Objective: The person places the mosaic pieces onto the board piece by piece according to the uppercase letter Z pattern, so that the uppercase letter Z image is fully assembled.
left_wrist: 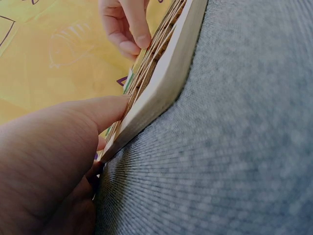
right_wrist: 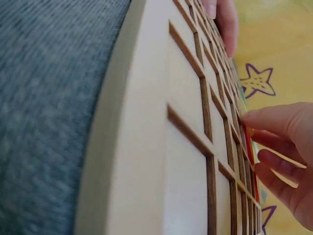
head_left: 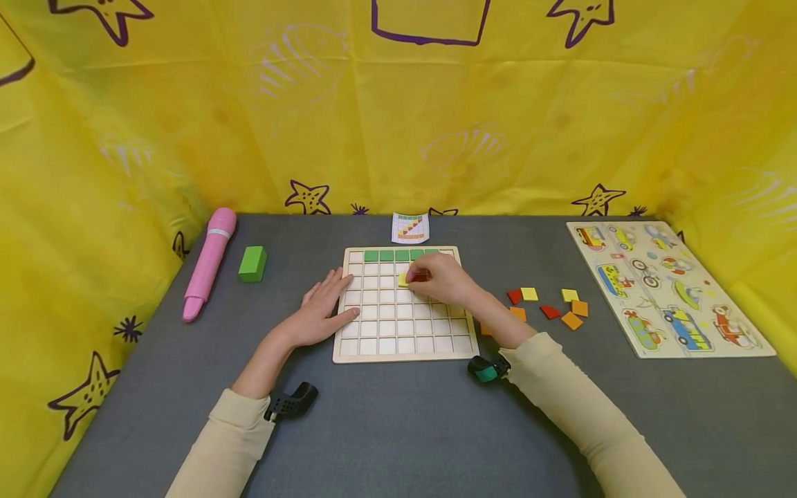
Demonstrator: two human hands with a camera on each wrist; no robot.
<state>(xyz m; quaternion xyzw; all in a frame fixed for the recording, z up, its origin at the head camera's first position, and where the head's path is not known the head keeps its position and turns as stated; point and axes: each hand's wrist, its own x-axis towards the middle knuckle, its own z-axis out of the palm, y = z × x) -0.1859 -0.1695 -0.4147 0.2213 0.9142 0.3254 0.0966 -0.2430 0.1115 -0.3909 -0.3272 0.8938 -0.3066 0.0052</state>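
A wooden grid board (head_left: 369,330) lies on the table, with a row of green square tiles (head_left: 387,256) along its far side. My left hand (head_left: 322,311) rests at the board's left edge, fingers extended and thumb on the rim. Over the upper middle cells, my right hand (head_left: 443,278) pinches a small yellow tile (head_left: 402,280) by its fingertips. Red (head_left: 421,275) shows beneath that hand, partly hidden by the fingers. In the right wrist view a red edge (right_wrist: 250,147) runs along the grid by the fingers.
Loose red, yellow and orange tiles (head_left: 572,320) lie right of the board, some partly behind the right forearm. A pattern card (head_left: 410,228) sits beyond the board. At left are a green block (head_left: 252,264) and a pink microphone-shaped object (head_left: 212,263); at right, a picture puzzle board (head_left: 669,287).
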